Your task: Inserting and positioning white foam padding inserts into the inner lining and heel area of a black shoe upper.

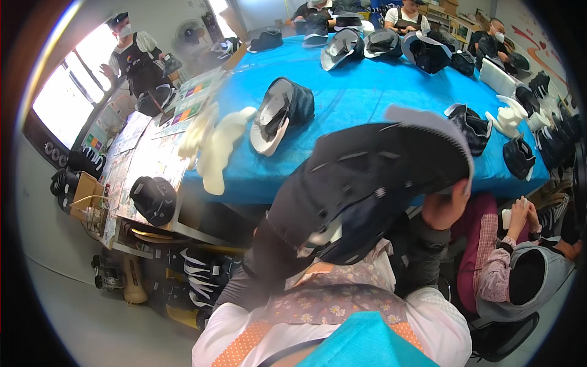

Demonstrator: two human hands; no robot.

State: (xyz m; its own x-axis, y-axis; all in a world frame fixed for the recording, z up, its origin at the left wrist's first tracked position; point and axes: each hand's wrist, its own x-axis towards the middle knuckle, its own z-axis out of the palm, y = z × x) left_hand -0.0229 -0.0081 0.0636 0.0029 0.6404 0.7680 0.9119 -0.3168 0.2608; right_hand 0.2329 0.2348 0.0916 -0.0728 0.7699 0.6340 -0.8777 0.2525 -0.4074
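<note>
A blue-covered desk point(367, 92) fills the view from ten o'clock to two o'clock. In front of its near edge, at the centre and tilted up toward three, a black cap with a grey edge point(367, 159) is held clear of the surface. At nine o'clock stands a paper-covered desk point(129, 156). A seated co-worker point(526, 269) is at four o'clock, and a standing co-worker point(137, 61) in a dark apron at ten. Near twelve, a light-lined cap point(299, 107) lies on the blue cover, its opening showing. Just beside it, toward ten, is a curved cream piece point(223, 147). Smallest come the wearer's hands. The right hand point(446, 205), at three, grips the raised cap's grey edge. The left hand is hidden behind the cap, its sleeve reaching in from seven; I cannot tell whether it is holding anything.
</note>
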